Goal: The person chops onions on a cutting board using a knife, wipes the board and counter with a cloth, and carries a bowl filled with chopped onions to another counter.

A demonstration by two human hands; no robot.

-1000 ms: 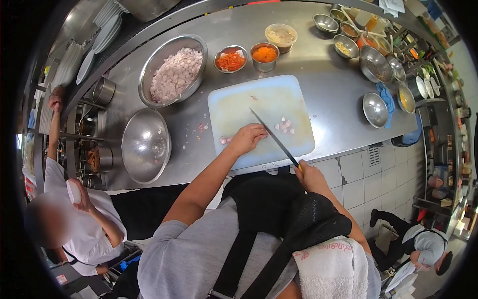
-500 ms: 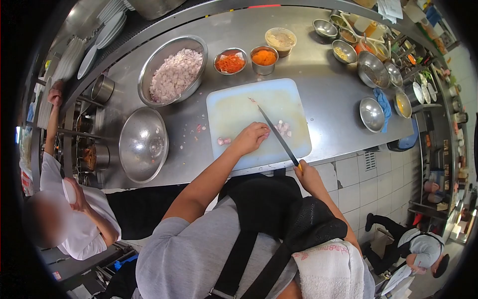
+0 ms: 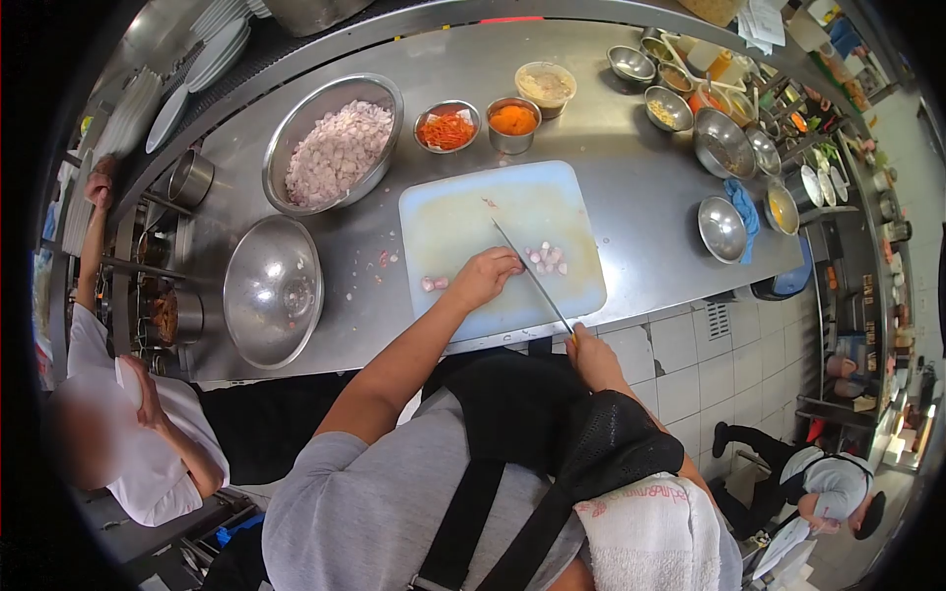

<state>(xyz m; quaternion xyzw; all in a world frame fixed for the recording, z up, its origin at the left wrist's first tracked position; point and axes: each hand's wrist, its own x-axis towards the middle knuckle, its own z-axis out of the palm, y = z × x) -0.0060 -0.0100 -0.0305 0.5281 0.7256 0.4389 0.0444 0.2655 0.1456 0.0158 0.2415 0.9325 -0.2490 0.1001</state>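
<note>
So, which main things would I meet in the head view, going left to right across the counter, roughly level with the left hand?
Large metal bowl → two pinkish pieces → left fingers → cut pieces → smaller metal bowl → yellow-filled bowl.

Knife (image 3: 544,293) in right grip (image 3: 595,358) beside shallot pieces (image 3: 548,258) on board (image 3: 552,202)

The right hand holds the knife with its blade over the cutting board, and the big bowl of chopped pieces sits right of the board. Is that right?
One slip: the head view shows the big bowl left of the cutting board. The right hand does hold the knife, blade over the board.
</note>
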